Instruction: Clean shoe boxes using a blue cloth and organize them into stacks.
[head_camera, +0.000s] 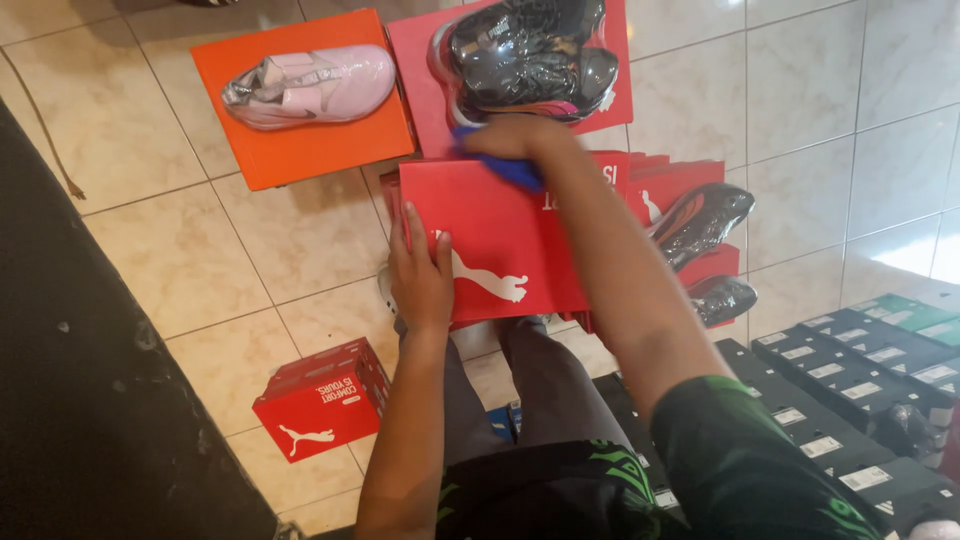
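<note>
The fingers (415, 235) of the left hand (420, 275) lay flat and slightly spread on the lid of a large red cardboard shoe box (490, 235), holding nothing, the palm pressing near the box's left edge. The right hand (520, 140) reached across the far edge of the same lid, its fingers curled down around a small blue cloth (510, 170) that touched the box top; how tightly they gripped it could not be told, since the back of the hand hid them. The red box rested over the person's lap, above grey trousers (535, 375), and both forearms stretched forward from dark sleeves with green markings (740, 460). Just beyond the right hand a pair of glossy black shoes wrapped in clear plastic (530, 55) sat on another red box lid (615, 60). To its left, a pale pink shoe in clear wrap (310, 85) lay on an orange box (300, 135). To the right of the held box, two more shiny black shoes (705, 225) sat upon further red boxes (680, 180). A small red cardboard box (320, 400) stood on the beige tiled floor (190, 250) near the left elbow, and rows of dark shoe boxes with white labels (840, 400) filled the lower right.
</note>
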